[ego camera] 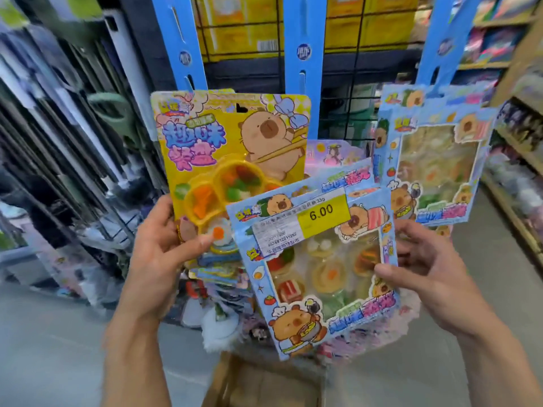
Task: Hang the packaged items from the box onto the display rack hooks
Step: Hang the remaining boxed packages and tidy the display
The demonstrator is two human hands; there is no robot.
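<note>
My left hand grips a yellow capybara toy pack by its lower left edge, thumb pressed on the front. My right hand pinches the right edge of a blue capybara food pack bearing a yellow 6.00 price label. The blue pack overlaps the yellow pack's lower right corner. Behind them stands the wire display rack with blue hanging strips. Two more blue packs hang on the rack at right. The cardboard box sits on the floor below, partly hidden by the packs.
More packaged toys hang low on the rack behind the held packs. Mop and broom handles lean at the left. Store shelving runs along the right. Grey floor lies on both sides of the box.
</note>
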